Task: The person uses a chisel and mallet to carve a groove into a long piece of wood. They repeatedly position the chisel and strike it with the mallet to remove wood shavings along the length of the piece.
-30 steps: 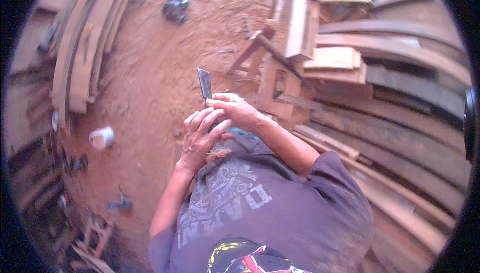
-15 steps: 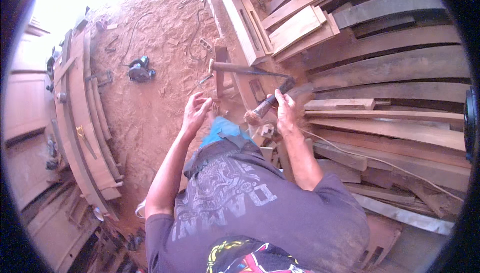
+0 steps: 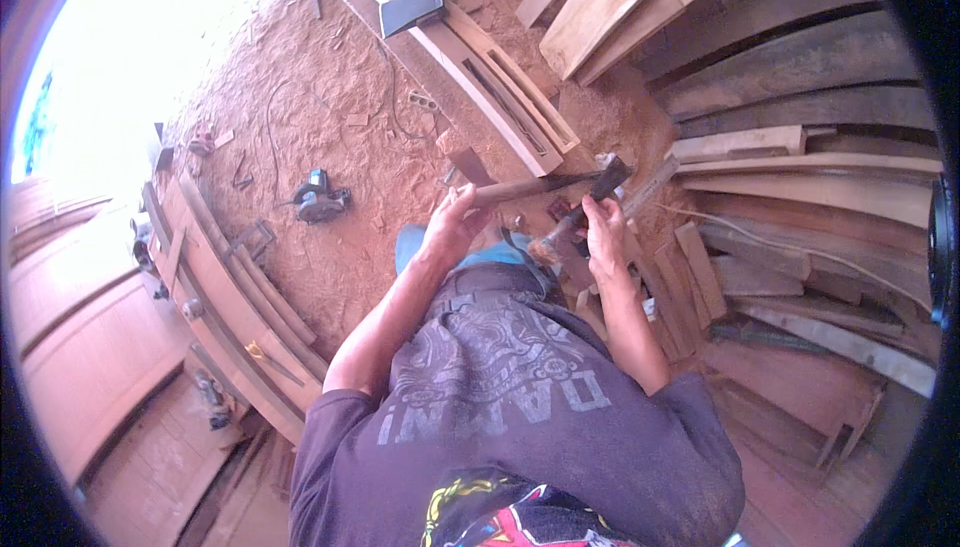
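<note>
My right hand (image 3: 603, 235) is closed around a dark tool (image 3: 568, 225) with a frayed, pale wooden lower end. My left hand (image 3: 452, 223) is at a brown wooden handle (image 3: 520, 190), its fingers curled round the handle's near end. That handle runs rightward and darkens toward a black, blocky head (image 3: 610, 179) just above my right hand. The head and the dark tool overlap there, so I cannot tell where one stops. Beyond my hands lies a slotted wooden beam (image 3: 500, 97), with an axe (image 3: 412, 13) resting across it.
A circular saw (image 3: 320, 199) sits on the shaving-covered floor (image 3: 300, 117) to the left, near a cable. Long boards (image 3: 235, 292) are stacked at the left. Stacked planks (image 3: 800, 97) fill the right side, and short pale boards (image 3: 597, 7) lean at the back.
My left hand, free with bent fingers before, has moved right and taken the wooden handle. My right hand still holds the dark tool. The whole view has turned.
</note>
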Demonstrator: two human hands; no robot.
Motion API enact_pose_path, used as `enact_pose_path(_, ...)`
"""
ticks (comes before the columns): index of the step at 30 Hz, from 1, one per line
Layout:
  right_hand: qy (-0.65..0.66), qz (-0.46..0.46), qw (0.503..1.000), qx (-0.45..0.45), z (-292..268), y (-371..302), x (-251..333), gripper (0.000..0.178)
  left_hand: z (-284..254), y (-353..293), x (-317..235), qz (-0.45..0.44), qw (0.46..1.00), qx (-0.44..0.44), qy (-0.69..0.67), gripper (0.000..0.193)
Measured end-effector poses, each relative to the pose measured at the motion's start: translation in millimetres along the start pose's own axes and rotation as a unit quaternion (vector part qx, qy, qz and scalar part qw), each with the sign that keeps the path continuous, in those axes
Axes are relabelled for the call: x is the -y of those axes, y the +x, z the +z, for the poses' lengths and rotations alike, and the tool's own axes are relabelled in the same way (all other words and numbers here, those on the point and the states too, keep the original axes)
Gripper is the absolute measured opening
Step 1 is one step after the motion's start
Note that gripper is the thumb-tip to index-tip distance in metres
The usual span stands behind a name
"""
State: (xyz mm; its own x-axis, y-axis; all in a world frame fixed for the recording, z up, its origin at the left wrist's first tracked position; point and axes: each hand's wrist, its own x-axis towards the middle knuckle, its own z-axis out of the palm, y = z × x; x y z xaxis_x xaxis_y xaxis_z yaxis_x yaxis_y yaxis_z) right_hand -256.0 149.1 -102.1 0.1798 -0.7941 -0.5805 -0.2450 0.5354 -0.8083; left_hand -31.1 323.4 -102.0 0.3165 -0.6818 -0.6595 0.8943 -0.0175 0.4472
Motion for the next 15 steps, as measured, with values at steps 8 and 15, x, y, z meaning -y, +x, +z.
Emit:
enact_pose_path(8,-0.017,-0.106,0.980,-0.167,34.5,-0.5,-23.9,0.048,55.7,-28.1,-107.5,0.218,0.876,0.168,0.397,0.046)
enact_pose_path(15,-0.080,-0.128,0.938,-0.312,36.9,16.5,-55.0,0.062,89.2,-41.6,-224.5,0.358,0.782,0.231,0.455,0.058)
